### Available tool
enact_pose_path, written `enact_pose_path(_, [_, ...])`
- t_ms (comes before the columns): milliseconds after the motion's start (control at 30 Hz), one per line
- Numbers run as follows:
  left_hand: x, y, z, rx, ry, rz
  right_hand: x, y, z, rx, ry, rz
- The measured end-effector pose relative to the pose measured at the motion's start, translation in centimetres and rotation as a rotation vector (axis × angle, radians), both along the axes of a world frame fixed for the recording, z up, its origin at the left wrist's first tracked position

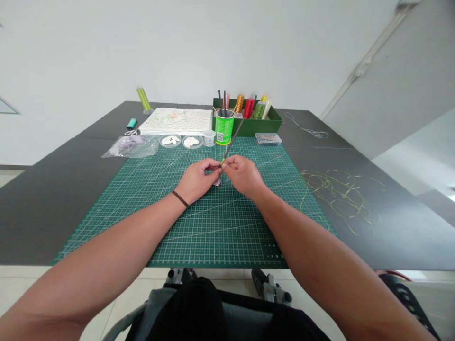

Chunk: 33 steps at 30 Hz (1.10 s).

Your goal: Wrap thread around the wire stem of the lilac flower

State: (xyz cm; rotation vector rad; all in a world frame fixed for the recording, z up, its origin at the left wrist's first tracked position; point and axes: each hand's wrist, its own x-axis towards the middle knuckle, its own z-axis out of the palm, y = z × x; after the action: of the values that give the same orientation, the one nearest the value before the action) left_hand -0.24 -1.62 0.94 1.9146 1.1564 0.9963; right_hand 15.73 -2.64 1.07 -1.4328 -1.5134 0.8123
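Note:
Both hands meet above the middle of the green cutting mat (199, 227). My left hand (197, 181) is closed, its thumb and fingers pinching the lower part of a thin dark stick (235, 134). The stick slants up and to the right. My right hand (244, 176) pinches the same stick from the other side, fingertips close to the left thumb. A short yellow-green band (222, 161), which looks like wound thread, shows on the stick between the fingers. Beneath the fingertips, a small pale purple piece (217, 182) is partly hidden; whether it joins the stick I cannot tell.
Loose yellow-green thread (334, 187) lies tangled at right. Behind the hands stand a green can (224, 130) with sticks, a green box (263, 127) of thread spools, a clear case (268, 139), dishes of white pieces (192, 141), a white board (177, 121), a plastic bag (131, 146) and scissors (132, 133).

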Motion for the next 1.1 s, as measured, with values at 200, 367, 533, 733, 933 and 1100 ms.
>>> enact_pose_path(200, [-0.1, 0.2, 0.2, 0.035, 0.036, 0.056, -0.1, -0.2, 0.2, 0.017, -0.028, -0.019])
enact_pose_path(367, [0.0, 0.5, 0.1, -0.091, -0.109, 0.044, -0.1, -0.2, 0.2, 0.011, 0.002, -0.007])
enact_pose_path(533, [0.1, 1.2, -0.9, -0.204, -0.360, 0.018, 0.0, -0.1, -0.1, 0.011, 0.041, 0.030])
enact_pose_path(733, [0.2, 1.2, -1.0, -0.275, -0.484, -0.028, 0.2, 0.2, -0.6, 0.020, 0.162, 0.095])
enact_pose_path(933, [0.1, 1.0, -0.8, -0.308, -0.519, -0.080, 0.2, 0.1, -0.4, 0.009, 0.262, 0.157])
enact_pose_path(1100, [0.2, 1.1, -0.8, -0.284, -0.537, -0.058, 0.2, 0.0, 0.0, 0.010, 0.096, 0.086])
